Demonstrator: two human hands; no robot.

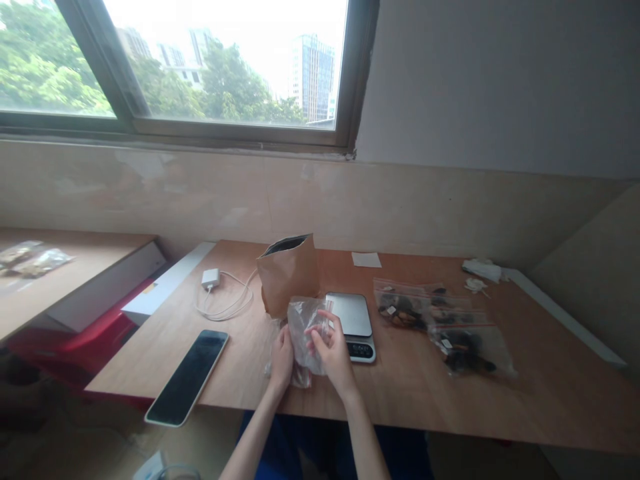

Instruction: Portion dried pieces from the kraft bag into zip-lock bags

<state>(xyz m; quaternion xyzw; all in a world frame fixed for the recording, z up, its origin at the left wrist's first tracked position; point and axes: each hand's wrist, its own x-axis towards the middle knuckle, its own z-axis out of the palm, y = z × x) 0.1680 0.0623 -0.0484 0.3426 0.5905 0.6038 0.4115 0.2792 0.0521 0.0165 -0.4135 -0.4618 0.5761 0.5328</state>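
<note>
A phone (189,377) and charger (211,278) lie on the bench (400,393), left of an upright, open-topped paper bag (287,280). The left hand (283,357), partly curled, touches a clear bag (300,333); its grip is hidden. The right hand (334,350) pinches that bag beside a scale (350,315). Filled zip bags (463,343) lie rightmost.

Plastic bag (304,337), near middle: clear, whitish sheen, reddish strip at edge. Paper bag (290,277) behind: plain kraft brown, dark inside. Scale (349,315): silver-grey plate, white body, black panel with pale markings. Phone (189,375), near left: black screen, whitish rim. Charger (211,278), left: white. Zip bags (463,350), right: clear, reddish lines along seals, black and brown contents, white labels. Paper (367,259), far edge: white. Tabletop (400,393): reddish-brown, faint wood grain. Trousers (280,457): blue. Wall (475,87): grey above, beige below. Window frame (250,135): dark brown.
</note>
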